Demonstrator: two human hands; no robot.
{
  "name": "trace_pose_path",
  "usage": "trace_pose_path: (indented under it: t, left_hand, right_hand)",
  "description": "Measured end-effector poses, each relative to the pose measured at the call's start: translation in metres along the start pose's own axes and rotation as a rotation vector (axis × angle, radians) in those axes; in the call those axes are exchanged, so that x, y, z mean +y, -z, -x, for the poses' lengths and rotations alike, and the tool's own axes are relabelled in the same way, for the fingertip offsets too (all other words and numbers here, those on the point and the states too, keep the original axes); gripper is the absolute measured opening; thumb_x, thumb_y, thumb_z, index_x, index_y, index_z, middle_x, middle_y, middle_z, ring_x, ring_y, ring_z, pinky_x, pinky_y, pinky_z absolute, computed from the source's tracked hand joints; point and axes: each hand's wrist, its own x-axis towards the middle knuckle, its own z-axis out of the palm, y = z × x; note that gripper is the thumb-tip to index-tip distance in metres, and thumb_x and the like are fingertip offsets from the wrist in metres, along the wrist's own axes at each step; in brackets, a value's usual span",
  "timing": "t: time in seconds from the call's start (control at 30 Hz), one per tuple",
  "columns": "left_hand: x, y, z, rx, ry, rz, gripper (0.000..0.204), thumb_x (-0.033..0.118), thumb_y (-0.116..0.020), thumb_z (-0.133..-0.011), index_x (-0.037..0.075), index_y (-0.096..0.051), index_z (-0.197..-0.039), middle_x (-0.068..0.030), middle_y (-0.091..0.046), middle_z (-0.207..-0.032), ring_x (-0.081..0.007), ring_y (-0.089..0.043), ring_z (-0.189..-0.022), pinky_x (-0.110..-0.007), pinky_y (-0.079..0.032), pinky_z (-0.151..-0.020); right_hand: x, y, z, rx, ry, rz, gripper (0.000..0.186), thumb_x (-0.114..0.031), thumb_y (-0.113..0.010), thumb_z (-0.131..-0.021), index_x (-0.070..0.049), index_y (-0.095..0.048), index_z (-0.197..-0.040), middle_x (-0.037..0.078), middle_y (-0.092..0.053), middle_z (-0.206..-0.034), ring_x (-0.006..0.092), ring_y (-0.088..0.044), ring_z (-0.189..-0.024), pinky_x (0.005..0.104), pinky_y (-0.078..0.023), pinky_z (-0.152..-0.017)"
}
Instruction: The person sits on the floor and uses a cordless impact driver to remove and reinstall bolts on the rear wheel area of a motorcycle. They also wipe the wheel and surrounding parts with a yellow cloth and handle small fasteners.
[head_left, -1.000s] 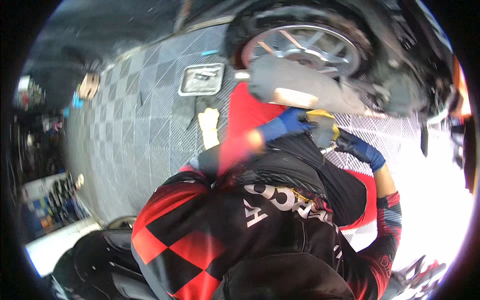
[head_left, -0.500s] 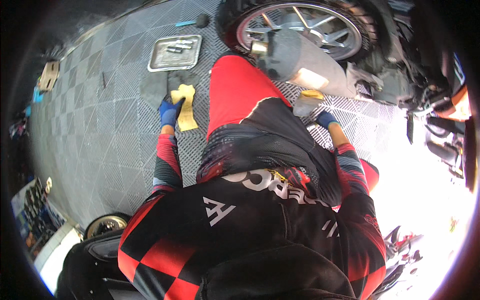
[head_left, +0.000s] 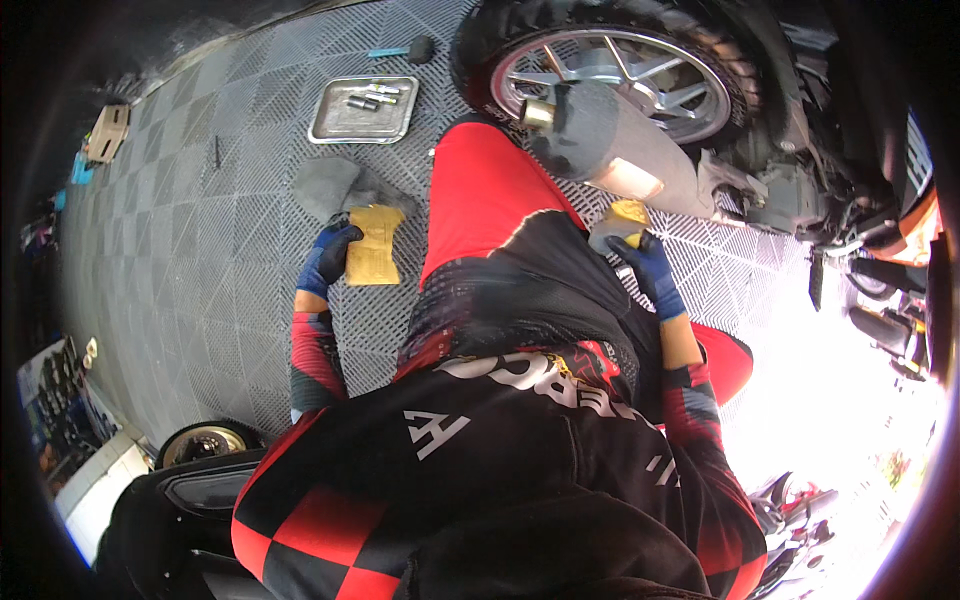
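We sit on a floor (head_left: 250, 200) of grey ridged tiles, laid in a checkered, lattice-like pattern. To our lower right it washes out into white glare; at the upper left the room falls into shadow.

Nearest us is our own bent leg (head_left: 485, 185), in red and black, lying between our two hands. At the lower left, a small wheel (head_left: 205, 442) with a gold-toned rim sits beside a bulky black shape. Ahead on the left lies a crumpled dark grey cloth (head_left: 328, 185), and past it a shallow metal tray (head_left: 335, 122) with a few small black and silver cylinders (head_left: 372, 96). Ahead on the right, a motorbike's grey muffler (head_left: 645, 145) juts out, covering part of the large spoked wheel (head_left: 600, 68) behind it. Farther off, a blue-handled tool (head_left: 388, 52) and a cardboard box (head_left: 107, 134) rest on the tiles.

Our left hand (head_left: 328, 255), in a blue and black glove, has its grip closed on the left edge of a flat, worn yellow sheet (head_left: 375, 255), just in front of the cloth. Our right hand (head_left: 650, 270), gloved alike, has its grip closed on a rounded grey-and-yellow piece (head_left: 610, 232) near the muffler; its material is unclear.
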Motion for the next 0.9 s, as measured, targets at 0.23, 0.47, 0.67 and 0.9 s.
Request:
trace_pose_path:
  t: [0.23, 0.47, 0.67, 0.9]
  left_hand:
    - [0.103, -0.005, 0.035, 0.108, 0.243, -0.706, 0.043, 0.028, -0.062, -0.072, -0.005, -0.060, -0.100, -0.0166, -0.063, -0.087, -0.0220, -0.061, -0.080, -0.032, -0.047, -0.073]
    - [0.117, -0.017, 0.036, 0.012, 0.178, -0.079, 0.043, 0.014, -0.056, -0.079, -0.005, -0.050, -0.116, -0.0114, -0.058, -0.108, -0.0183, -0.057, -0.095, -0.029, -0.046, -0.082]
    - [0.092, -0.050, 0.040, -0.158, -0.068, 0.521, 0.052, 0.003, -0.057, -0.079, -0.002, -0.040, -0.128, -0.0111, -0.052, -0.121, -0.0219, -0.053, -0.109, -0.033, -0.040, -0.096]
    - [0.072, -0.125, 0.013, -0.363, -0.235, 1.001, 0.062, 0.014, -0.059, -0.082, -0.002, -0.030, -0.135, -0.0151, -0.044, -0.132, -0.0278, -0.046, -0.119, -0.038, -0.037, -0.101]
  right_hand:
    - [0.012, 0.019, 0.003, 0.445, -0.071, 0.622, 0.033, -0.030, -0.068, -0.078, -0.002, -0.064, -0.095, 0.016, -0.065, -0.082, 0.0219, -0.063, -0.069, 0.0306, -0.048, -0.066]
    - [-0.023, 0.002, 0.021, 0.322, 0.275, 1.525, 0.013, -0.018, -0.051, -0.081, -0.011, -0.059, -0.088, 0.011, -0.060, -0.075, 0.0297, -0.061, -0.066, 0.0428, -0.049, -0.056]
    - [-0.103, -0.111, 0.037, 0.207, 0.656, 1.546, 0.041, -0.016, -0.058, -0.077, -0.012, -0.051, -0.117, 0.005, -0.051, -0.065, 0.0202, -0.055, -0.053, 0.0331, -0.047, -0.049]
    - [-0.144, -0.201, -0.009, 0.020, 0.889, 0.962, 0.055, -0.015, -0.061, -0.079, -0.003, -0.040, -0.128, 0.013, -0.060, -0.084, 0.0282, -0.061, -0.068, 0.0366, -0.049, -0.057]
